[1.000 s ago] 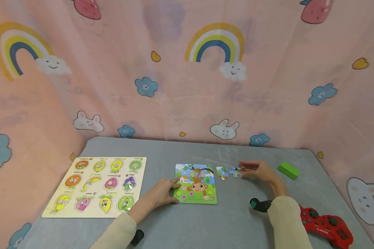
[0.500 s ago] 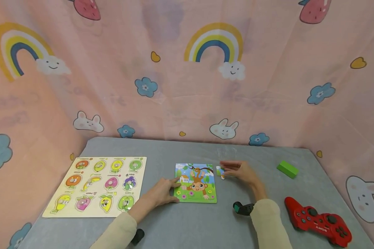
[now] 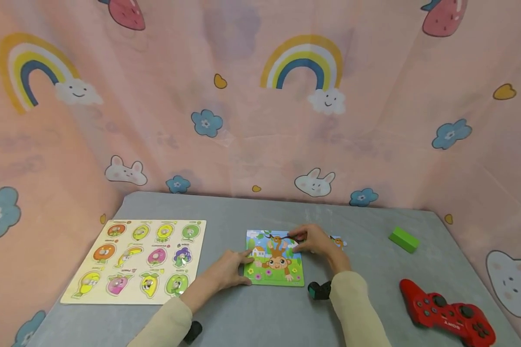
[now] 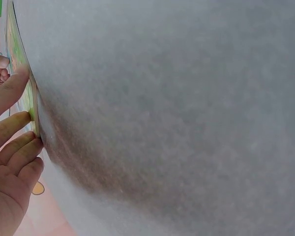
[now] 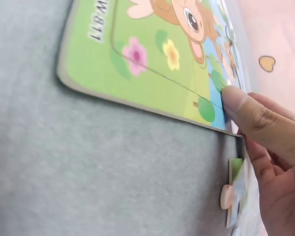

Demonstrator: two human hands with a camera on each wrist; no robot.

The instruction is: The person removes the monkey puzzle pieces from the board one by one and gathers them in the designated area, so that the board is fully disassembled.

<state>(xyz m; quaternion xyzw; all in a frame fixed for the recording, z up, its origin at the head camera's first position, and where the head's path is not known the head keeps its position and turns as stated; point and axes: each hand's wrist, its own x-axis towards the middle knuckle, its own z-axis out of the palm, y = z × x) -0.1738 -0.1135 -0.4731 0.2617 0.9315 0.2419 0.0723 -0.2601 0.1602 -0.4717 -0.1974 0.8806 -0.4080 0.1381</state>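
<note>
In the head view a square jigsaw puzzle with a monkey picture lies flat on the table. My left hand rests at its left edge, thumb near the lower corner. The left wrist view shows those fingertips set against the board's rim, fairly straight. At the upper right corner my right hand grips the puzzle. Its thumb presses on the printed face, while other fingers sit at the edge. A loose puzzle piece lies just below that hand in the right wrist view. Another piece shows right of it.
A cream fruit-picture board lies on the left of the grey table. On the right are a green block and a red game controller. A pink printed curtain encloses the back and sides.
My right hand has moved left from the loose pieces to the puzzle's upper right corner, hiding one piece in the head view. My left hand stays at the puzzle's left edge.
</note>
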